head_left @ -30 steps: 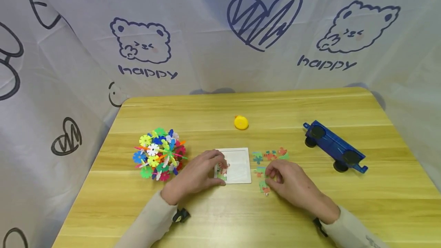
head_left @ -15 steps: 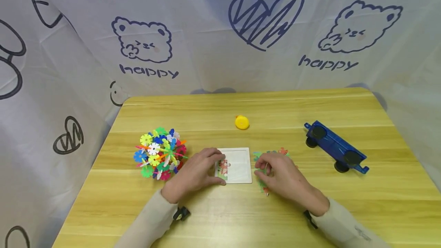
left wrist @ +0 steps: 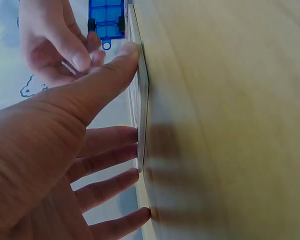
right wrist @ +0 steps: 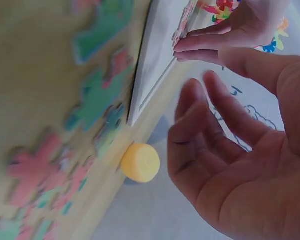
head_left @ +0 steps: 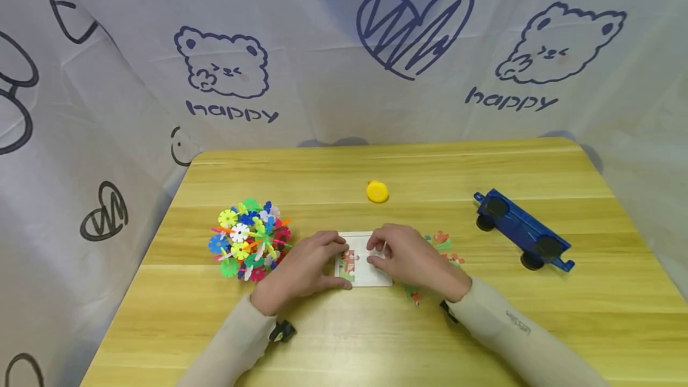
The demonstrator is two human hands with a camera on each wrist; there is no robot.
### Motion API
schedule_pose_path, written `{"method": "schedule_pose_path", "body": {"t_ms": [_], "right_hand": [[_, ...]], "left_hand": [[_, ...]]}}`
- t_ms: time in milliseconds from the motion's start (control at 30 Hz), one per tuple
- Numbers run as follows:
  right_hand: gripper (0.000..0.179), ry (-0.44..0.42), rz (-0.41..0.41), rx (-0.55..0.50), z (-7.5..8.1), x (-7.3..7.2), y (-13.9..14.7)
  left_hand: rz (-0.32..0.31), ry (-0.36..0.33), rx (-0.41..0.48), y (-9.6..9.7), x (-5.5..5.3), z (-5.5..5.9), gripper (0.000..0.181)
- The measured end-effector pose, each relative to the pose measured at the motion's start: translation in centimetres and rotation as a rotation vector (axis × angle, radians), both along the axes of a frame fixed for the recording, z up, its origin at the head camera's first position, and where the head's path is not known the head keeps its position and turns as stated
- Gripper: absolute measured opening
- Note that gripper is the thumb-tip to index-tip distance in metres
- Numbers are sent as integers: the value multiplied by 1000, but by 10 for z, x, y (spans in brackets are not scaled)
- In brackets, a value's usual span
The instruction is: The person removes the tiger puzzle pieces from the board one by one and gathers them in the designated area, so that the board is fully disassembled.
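A white puzzle tray (head_left: 371,279) lies mid-table, with several joined puzzle pieces (head_left: 349,260) along its left side. My left hand (head_left: 303,267) holds the tray at its left: the thumb touches the near edge, and extended fingers (left wrist: 115,182) meet the side. Above the tray's right part hovers my right hand (head_left: 411,255), thumb and loosely bent fingers apart in the right wrist view, with no piece visible between them. Loose orange and green puzzle pieces (right wrist: 100,92) lie right of the tray, partly hidden beneath the right arm in the head view.
A ball of colourful flower-shaped discs (head_left: 249,240) stands left of the left hand. Behind the tray sits a yellow round toy (head_left: 377,192). A blue toy wagon (head_left: 521,226) with black wheels lies toward the right on the wooden table (head_left: 344,339).
My right hand has moved left from the loose pieces to above the tray, uncovering some pieces at the right. The left hand has stayed at the tray.
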State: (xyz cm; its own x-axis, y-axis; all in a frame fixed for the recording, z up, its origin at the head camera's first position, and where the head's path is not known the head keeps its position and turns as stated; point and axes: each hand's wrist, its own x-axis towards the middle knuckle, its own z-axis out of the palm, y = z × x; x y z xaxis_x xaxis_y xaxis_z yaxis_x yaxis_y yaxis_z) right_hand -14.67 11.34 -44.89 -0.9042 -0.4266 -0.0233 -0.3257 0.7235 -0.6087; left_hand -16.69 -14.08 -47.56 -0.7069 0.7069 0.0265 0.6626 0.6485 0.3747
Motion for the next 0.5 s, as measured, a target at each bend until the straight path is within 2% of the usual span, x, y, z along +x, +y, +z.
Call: {"method": "schedule_pose_path", "body": {"t_ms": [233,500], "right_hand": [[23,-23,79,109,-1,-15,-27],[26,-21,65,201,-9,-16,-45]], "left_hand": [[-9,8,6,-2,1,-1,65],[-7,3,1,-1,1,-1,64]]}}
